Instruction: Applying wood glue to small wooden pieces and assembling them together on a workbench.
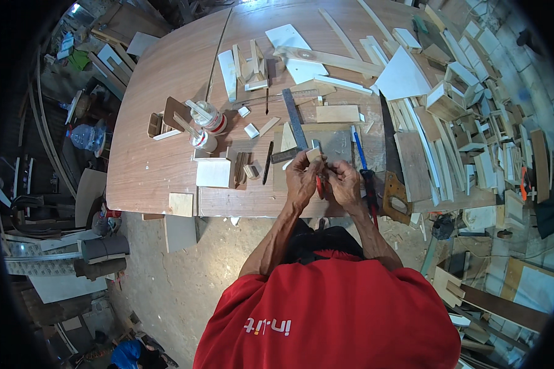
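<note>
Two hands at the near edge of a wooden surface point(166, 154).
Left hand point(301, 178) pinching a small pale wood block point(314, 154), short and rectangular; right hand point(345, 183) closed around a red-handled tool point(320, 184), beside a handsaw point(391, 163).

Workbench layout, pretty packed

Both hands meet at the tabletop point(154, 154) near edge; handsaw point(393, 166) just right of them, two jars point(208, 126) off left, steel ruler point(294, 117) behind, offcut pile point(474, 123) far right.
</note>
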